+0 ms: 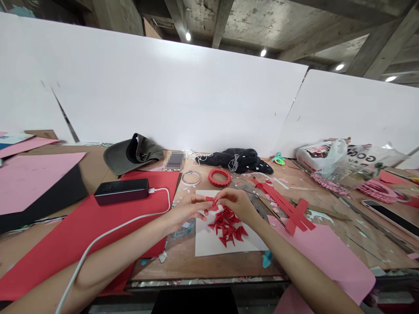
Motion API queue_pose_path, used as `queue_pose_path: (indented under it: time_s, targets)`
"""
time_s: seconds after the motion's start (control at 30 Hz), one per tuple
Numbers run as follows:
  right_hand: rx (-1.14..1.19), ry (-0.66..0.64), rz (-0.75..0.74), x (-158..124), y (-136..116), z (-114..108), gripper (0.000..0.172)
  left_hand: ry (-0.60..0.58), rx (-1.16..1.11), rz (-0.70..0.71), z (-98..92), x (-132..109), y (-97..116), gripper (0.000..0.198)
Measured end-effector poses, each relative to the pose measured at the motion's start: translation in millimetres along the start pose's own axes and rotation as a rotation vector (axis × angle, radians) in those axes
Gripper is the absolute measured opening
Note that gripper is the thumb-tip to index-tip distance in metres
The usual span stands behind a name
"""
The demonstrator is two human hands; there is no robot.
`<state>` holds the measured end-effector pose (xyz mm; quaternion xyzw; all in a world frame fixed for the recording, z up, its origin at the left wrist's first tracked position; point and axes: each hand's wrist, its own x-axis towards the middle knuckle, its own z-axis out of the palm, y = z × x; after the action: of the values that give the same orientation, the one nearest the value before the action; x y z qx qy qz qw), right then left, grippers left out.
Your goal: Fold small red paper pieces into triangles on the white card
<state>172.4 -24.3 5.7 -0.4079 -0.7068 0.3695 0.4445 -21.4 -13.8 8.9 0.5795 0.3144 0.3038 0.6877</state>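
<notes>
A small folded red paper piece (210, 199) is pinched between the fingertips of both hands. My left hand (190, 211) holds it from the left, and my right hand (236, 203) grips it from the right. Below my hands, a loose pile of folded red paper pieces (230, 227) lies on a white sheet (204, 245). Just beyond them, a red ring (219, 177) with a notched edge rests on the table. My fingers partly hide the held piece.
Red sheets (108, 226) and a black power bank (122, 191) with a white cable lie left. Farther back are a cap (133, 153) and dark cloth (240, 159). Red strips (284, 203), pink paper (327, 253), a plastic bag (322, 155) and a phone (391, 216) are right.
</notes>
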Motion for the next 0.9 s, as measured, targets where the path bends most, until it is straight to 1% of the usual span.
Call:
queue_pose_path:
  time_s: [0.1, 0.2, 0.4, 0.57, 0.73, 0.9]
  targets:
    - [-0.045, -0.017, 0.057, -0.3, 3.7, 0.6, 0.007, 0.005, 0.087, 0.043, -0.8, 0.9, -3.0, 0.026]
    - [-0.05, -0.038, 0.067, -0.3, 7.0, 0.9, 0.008, 0.005, 0.115, 0.071, -0.8, 1.4, -4.9, 0.025]
    - [0.091, -0.051, 0.094, 1.3, 10.8, 0.1, 0.016, 0.046, 0.116, 0.118, 2.5, 1.4, -2.2, 0.021]
    - [0.157, -0.007, 0.13, 1.3, 12.5, 1.0, 0.021, 0.041, 0.145, 0.109, 0.8, 4.5, -7.2, 0.023]
    - [0.141, -0.034, 0.141, -0.3, 10.8, 3.4, 0.025, 0.022, 0.24, 0.105, -4.4, 8.6, -17.0, 0.029]
    - [0.15, -0.057, 0.198, -1.3, 11.6, 3.6, 0.029, 0.008, 0.282, 0.107, -4.8, 7.8, -16.7, 0.03]
